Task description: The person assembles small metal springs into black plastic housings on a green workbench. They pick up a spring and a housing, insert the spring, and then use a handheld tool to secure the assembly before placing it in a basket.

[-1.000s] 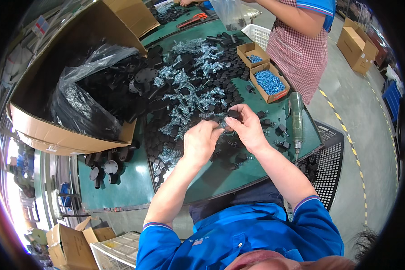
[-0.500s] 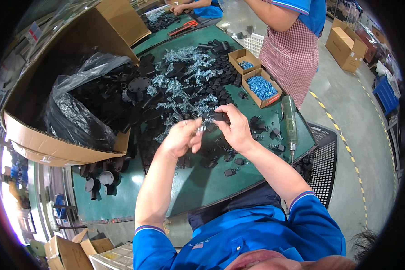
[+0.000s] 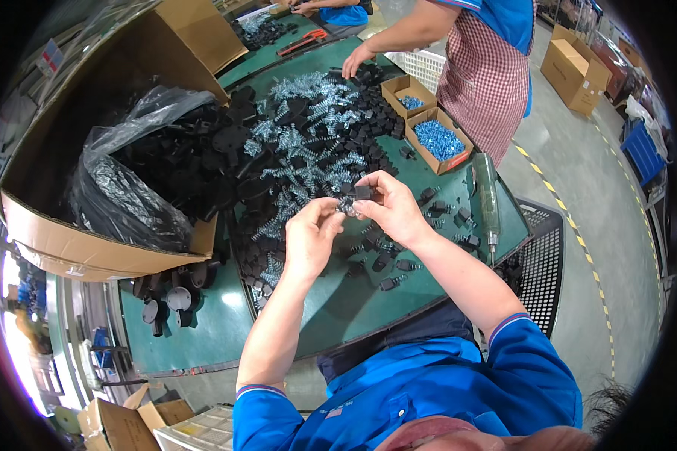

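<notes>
Over the middle of the table my two hands meet fingertip to fingertip. A small black plastic block point(image 3: 364, 193) is pinched in my right hand point(image 3: 393, 210), closed between thumb and fingers. My left hand point(image 3: 311, 234) is closed on a small metal coil spring point(image 3: 345, 204), held against the block; fingers partly hide where they join. Beyond them lies a heap of loose coil springs point(image 3: 301, 161) with black blocks point(image 3: 384, 120) along its right side. Several blocks with springs fitted point(image 3: 408, 265) lie around my right wrist.
A large cardboard box point(image 3: 90, 252) with black parts and a plastic bag stands left. Two small cartons of blue screws point(image 3: 438, 143), a green power screwdriver point(image 3: 487, 199) and a black crate point(image 3: 541, 263) are right. A co-worker's hand point(image 3: 359, 60) reaches in at the far edge.
My left hand has moved right and closed in on the block and spring at my right fingertips. The co-worker's arm has come down to the parts at the far side.
</notes>
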Demonstrator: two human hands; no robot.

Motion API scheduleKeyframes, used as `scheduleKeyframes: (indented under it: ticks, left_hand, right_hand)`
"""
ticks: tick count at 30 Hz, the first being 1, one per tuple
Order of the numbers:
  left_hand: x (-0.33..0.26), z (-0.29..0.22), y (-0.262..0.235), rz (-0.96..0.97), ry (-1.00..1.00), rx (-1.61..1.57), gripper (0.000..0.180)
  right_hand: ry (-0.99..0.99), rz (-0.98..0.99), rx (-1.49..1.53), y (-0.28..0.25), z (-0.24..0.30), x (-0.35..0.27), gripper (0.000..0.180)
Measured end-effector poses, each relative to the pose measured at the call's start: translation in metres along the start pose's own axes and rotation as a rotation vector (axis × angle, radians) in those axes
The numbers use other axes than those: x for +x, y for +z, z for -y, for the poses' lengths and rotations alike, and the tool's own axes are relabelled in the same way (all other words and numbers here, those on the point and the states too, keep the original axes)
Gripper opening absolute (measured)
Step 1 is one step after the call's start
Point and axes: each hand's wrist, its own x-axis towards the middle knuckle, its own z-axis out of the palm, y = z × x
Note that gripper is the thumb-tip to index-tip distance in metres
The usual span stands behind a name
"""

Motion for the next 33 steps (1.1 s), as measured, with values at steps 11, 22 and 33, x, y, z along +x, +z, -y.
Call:
scheduleKeyframes:
  ticks: [11, 22, 33]
  left_hand:
    - [0.000, -0.009, 0.016, -0.009, -0.089, -0.222, 0.031]
    - [-0.007, -0.018, 0.018, 0.134, -0.489, -0.879, 0.021]
    - [-0.016, -0.003, 0.018, -0.006, 0.119, -0.043, 0.017]
  right_hand:
    - [-0.287, -0.080, -0.492, -0.001, 0.012, -0.022, 0.023]
    - [-0.376, -0.007, -0.340, -0.008, 0.025, -0.036, 0.026]
    - [0.139, 0.019, 0.052, -0.015, 0.009, -0.023, 0.035]
